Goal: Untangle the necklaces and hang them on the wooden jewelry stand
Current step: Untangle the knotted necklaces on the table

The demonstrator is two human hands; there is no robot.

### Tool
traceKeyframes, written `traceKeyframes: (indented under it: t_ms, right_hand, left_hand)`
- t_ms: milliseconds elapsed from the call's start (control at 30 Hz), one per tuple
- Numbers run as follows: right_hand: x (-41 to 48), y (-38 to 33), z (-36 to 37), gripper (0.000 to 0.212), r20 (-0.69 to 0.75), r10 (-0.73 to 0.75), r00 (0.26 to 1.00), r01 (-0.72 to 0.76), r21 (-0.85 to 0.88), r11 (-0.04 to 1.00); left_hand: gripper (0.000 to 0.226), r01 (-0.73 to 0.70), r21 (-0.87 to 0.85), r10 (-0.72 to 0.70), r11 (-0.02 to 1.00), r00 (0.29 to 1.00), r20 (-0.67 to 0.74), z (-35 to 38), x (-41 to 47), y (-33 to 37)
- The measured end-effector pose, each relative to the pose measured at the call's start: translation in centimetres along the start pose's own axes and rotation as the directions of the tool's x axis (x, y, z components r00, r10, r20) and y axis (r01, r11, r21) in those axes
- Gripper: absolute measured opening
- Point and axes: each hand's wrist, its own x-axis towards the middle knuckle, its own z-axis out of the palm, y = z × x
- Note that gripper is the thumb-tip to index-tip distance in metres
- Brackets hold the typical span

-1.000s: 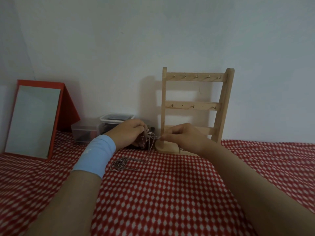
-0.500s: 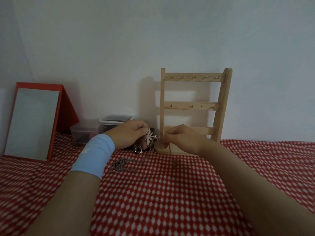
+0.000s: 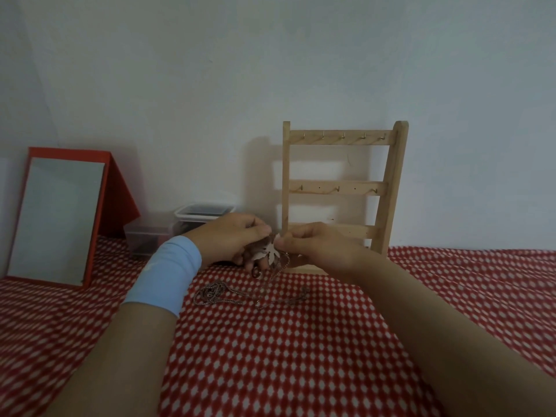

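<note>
Silver necklaces (image 3: 272, 257): both hands' fingers (image 3: 264, 231) clamped on tangle, picking it apart; stand (image 3: 343, 188) just behind, empty.

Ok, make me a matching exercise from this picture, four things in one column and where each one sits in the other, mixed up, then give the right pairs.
Things:
1. wooden jewelry stand
2. red-framed mirror
3. clear plastic boxes
4. loose chain

Places:
A. flat on the checked cloth, near the wrists
B. far left, leaning back
C. upright against the wall, behind the right hand
D. between the mirror and the stand, behind the left hand

Pairs: 1-C, 2-B, 3-D, 4-A
</note>
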Motion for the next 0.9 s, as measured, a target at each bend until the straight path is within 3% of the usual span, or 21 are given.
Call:
traceKeyframes:
  t_ms: [33,100,200,367,567,633,767,900]
  right_hand:
    - [0.0,0.1,-0.1,0.025,-0.032,-0.003,0.999,0.003,-0.006,1.000]
    - [0.1,0.2,-0.2,0.024,-0.073,-0.010,0.997,0.007,-0.048,0.999]
    - [0.4,0.4,0.0,0.031,-0.095,0.002,0.995,-0.012,-0.101,0.995]
    - [0.7,0.6,0.0,0.025,-0.195,0.039,0.980,-0.049,-0.049,0.998]
    - [0.6,0.5,-0.2,0.024,-0.271,0.097,0.958,-0.027,0.250,0.968]
    - [0.6,0.3,-0.5,0.023,-0.240,0.095,0.966,-0.010,0.333,0.943]
    - [0.9,0.0,-0.6,0.025,-0.209,0.098,0.973,0.005,0.443,0.896]
    - [1.0,-0.2,-0.8,0.021,-0.236,0.118,0.965,0.027,0.534,0.845]
  left_hand:
    - [0.022,0.029,-0.047,-0.027,0.998,0.999,0.044,-0.2,-0.2,-0.3]
    - [0.023,0.047,0.039,-0.050,0.998,0.995,0.087,-0.8,-0.6,-0.5]
    - [0.033,0.038,0.196,-0.038,0.980,0.999,-0.004,-0.8,-0.6,-0.4]
    - [0.033,-0.013,0.161,0.036,0.987,0.989,-0.143,-0.4,-0.3,-0.5]
    - [0.023,-0.023,0.088,0.023,0.996,1.000,-0.005,-1.1,-0.9,-0.5]
    - [0.014,0.027,-0.011,-0.028,1.000,0.999,-0.028,-0.9,-0.5,-0.9]
    - [0.021,0.142,-0.175,-0.155,0.974,0.986,-0.062,-0.5,0.4,-1.7]
    - [0.012,0.143,0.008,-0.144,0.990,0.990,0.005,-0.7,0.1,-1.2]
